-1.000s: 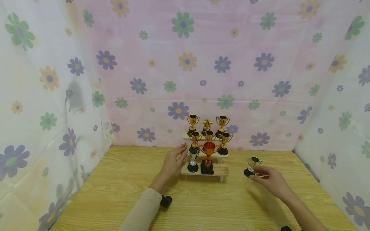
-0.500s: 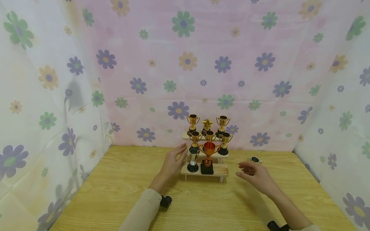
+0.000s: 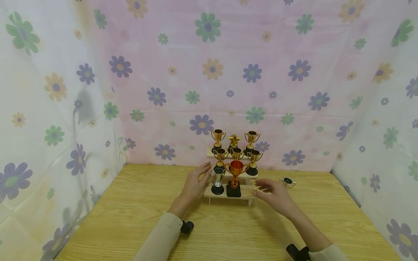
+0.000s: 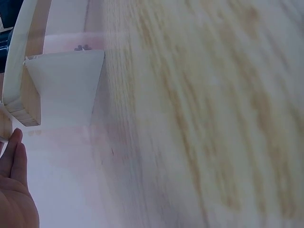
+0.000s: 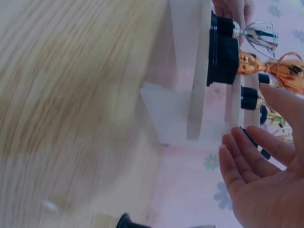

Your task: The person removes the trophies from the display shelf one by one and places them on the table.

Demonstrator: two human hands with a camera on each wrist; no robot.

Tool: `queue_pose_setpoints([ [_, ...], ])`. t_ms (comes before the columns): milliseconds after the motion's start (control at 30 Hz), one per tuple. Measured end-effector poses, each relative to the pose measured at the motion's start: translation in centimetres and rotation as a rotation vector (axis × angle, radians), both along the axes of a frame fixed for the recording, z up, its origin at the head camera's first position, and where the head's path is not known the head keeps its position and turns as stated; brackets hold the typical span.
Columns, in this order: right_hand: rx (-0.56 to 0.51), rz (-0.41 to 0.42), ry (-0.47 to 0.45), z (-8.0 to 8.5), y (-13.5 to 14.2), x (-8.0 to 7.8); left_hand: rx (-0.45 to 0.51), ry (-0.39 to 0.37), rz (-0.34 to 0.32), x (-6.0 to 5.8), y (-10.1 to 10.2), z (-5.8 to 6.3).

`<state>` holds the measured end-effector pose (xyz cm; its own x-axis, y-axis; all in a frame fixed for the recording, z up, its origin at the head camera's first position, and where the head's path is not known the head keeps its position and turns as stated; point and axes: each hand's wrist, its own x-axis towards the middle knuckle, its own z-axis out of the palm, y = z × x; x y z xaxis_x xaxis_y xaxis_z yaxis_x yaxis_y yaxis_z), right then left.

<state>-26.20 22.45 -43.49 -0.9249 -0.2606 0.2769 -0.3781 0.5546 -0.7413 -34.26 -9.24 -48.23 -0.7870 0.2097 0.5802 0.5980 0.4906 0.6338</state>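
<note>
A three-tier wooden stand [image 3: 247, 192] bears small trophies. On its lowest shelf stand a silver trophy [image 3: 218, 182] and a larger orange-bronze trophy [image 3: 236, 177]. My left hand [image 3: 194, 183] rests by the stand's left side, its straight fingers [image 4: 19, 159] at a shelf end in the left wrist view. At the right end of the lowest shelf is my right hand [image 3: 277, 197], fingers spread and holding nothing; the right wrist view shows its palm [image 5: 268, 194] beside the tiers. Behind this hand another silver trophy [image 3: 288, 182] stands on the table, its lower part hidden.
Gold cup trophies fill the middle shelf, one of them a gold trophy [image 3: 254, 159] at its right end. A gold star trophy [image 3: 234, 140] stands between two gold cups on top. Flowered cloth [image 3: 212, 94] encloses the wooden table [image 3: 147, 203] behind and at both sides.
My right hand has let go of the silver trophy at the right and moved left to the stand's lowest shelf. The left hand stays in place.
</note>
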Motion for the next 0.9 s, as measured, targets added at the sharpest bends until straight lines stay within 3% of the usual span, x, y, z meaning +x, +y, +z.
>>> queue_pose_setpoints([
  [900, -0.020, 0.018, -0.004, -0.6, -4.9, -1.6, -0.008, 0.014, 0.004, 0.1, 0.1, 0.1],
])
